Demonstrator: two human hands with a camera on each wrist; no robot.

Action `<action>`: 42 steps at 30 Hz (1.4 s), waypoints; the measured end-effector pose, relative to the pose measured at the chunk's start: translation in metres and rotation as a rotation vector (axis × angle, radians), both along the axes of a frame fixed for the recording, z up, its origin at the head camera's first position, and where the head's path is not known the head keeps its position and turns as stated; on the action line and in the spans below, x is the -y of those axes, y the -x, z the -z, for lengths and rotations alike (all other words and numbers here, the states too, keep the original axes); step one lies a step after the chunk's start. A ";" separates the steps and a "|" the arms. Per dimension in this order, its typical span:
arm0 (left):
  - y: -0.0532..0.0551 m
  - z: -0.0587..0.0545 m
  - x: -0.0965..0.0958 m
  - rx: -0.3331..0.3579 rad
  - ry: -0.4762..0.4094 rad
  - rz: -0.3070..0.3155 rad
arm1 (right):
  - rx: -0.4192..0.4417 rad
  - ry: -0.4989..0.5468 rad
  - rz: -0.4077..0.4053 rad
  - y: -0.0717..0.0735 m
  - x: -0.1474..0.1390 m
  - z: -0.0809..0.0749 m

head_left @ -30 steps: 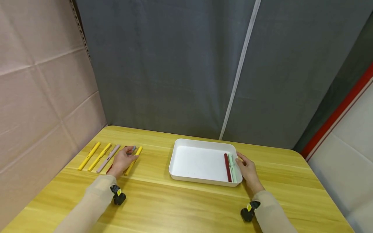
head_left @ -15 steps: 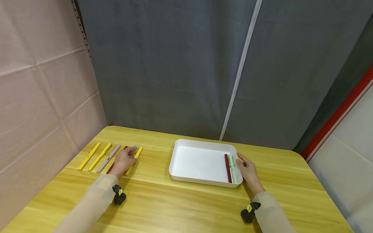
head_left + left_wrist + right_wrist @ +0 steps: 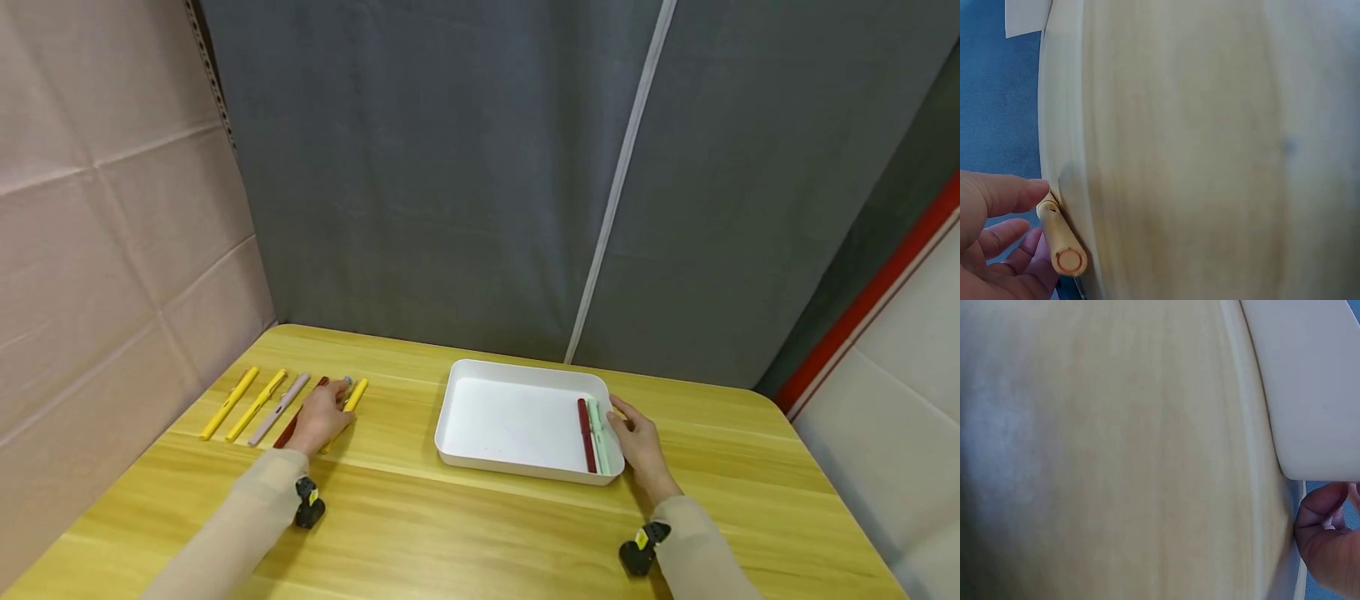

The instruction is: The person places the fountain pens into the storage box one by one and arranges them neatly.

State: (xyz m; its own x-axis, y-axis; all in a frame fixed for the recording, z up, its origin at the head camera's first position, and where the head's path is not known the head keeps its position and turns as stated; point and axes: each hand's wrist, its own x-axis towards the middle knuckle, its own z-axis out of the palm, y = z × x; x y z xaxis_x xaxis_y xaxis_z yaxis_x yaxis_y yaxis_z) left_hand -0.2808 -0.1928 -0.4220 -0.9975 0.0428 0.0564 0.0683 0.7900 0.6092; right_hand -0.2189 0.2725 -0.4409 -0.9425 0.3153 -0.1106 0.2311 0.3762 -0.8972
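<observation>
My left hand (image 3: 318,418) reaches over the row of pens at the left, its fingers lying over a mostly hidden blue pen (image 3: 347,381). Its thumb is at the yellow pen (image 3: 1062,240), whose round end faces the camera in the left wrist view; thumb and fingers stand apart. A dark red pen (image 3: 287,429) shows along the hand's left side. My right hand (image 3: 637,442) holds the right rim of a white tray (image 3: 517,472), thumb at the edge and other fingers along the outside. Inside the tray, a dark red pen (image 3: 587,435) lies beside a mint-green pen (image 3: 599,436).
Further left lie a lilac pen (image 3: 279,408) and two yellow pens, one at the outer end (image 3: 229,403). All rest on a wooden table (image 3: 450,533). A grey curtain (image 3: 450,183) hangs behind it, a pale cloth wall (image 3: 112,292) at the left.
My left hand has drawn slightly back toward me over the pens, uncovering more of the dark red pen. The right hand and tray have stayed in place.
</observation>
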 end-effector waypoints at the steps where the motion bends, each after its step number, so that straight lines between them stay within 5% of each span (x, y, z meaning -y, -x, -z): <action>1: 0.000 0.001 0.000 -0.003 0.002 0.000 | -0.004 -0.001 -0.001 0.000 0.000 0.000; 16: 0.002 -0.001 -0.006 0.037 0.062 -0.017 | -0.043 0.010 -0.008 -0.003 -0.001 0.000; 29: -0.002 -0.002 -0.006 -0.024 0.079 -0.032 | -0.044 0.005 -0.011 -0.003 -0.001 0.001; 36: -0.003 -0.006 -0.011 -0.026 0.000 -0.043 | -0.058 0.012 -0.002 -0.002 -0.001 0.001; 42: -0.007 -0.011 -0.019 0.004 -0.164 -0.030 | -0.051 0.015 0.002 -0.001 -0.001 0.002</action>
